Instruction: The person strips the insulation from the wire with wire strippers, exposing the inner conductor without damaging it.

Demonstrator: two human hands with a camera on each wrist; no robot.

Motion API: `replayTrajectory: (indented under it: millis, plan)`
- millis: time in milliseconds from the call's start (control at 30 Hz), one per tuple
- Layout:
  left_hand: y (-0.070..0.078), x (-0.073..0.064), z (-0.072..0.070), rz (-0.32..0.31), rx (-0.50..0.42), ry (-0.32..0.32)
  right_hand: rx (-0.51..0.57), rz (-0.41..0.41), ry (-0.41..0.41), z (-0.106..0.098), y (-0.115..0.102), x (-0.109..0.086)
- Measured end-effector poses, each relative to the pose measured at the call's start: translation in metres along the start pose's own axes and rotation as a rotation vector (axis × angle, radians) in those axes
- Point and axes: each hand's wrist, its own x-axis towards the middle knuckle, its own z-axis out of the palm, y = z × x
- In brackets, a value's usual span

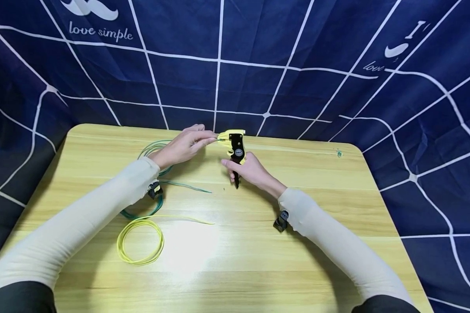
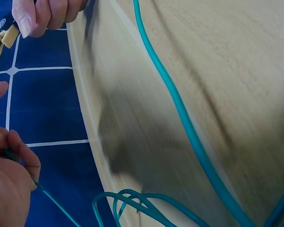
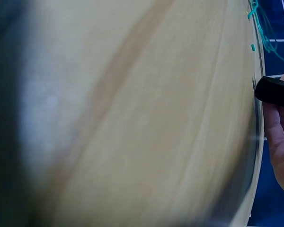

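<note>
In the head view, my right hand [image 1: 254,168] grips the handles of a yellow and black wire stripper [image 1: 238,145], held upright near the table's far edge. Its black handle end [image 3: 274,91] sticks out past the fingers in the right wrist view. My left hand [image 1: 184,147] pinches a green wire [image 2: 57,204] close to the tool's head, and the wire's end points into the jaws. The rest of that wire runs back to a loose green coil [image 1: 141,153], partly hidden under the left hand and wrist.
A coil of yellow wire [image 1: 120,243] lies at the front left of the wooden table [image 1: 258,269], its free end reaching right. One green wire end [image 1: 188,187] lies behind it. Small green scraps [image 1: 339,153] are at the far right. A dark blue curtain [image 1: 188,82] hangs behind the table.
</note>
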Motion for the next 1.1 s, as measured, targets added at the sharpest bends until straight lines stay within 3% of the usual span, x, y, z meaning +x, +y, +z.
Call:
replayTrajectory:
  millis: [433, 800, 1100]
  plan:
    - [-0.002, -0.002, -0.001, 0.041, 0.004, 0.011, 0.1, 0.039, -0.022, 0.005, -0.001, 0.0]
    - [-0.002, -0.001, 0.002, 0.045, 0.016, 0.008, 0.101, 0.053, 0.103, 0.015, -0.002, 0.001]
    - [-0.004, -0.001, 0.004, 0.082, 0.045, 0.016, 0.146, 0.045, 0.14, 0.024, -0.004, 0.002]
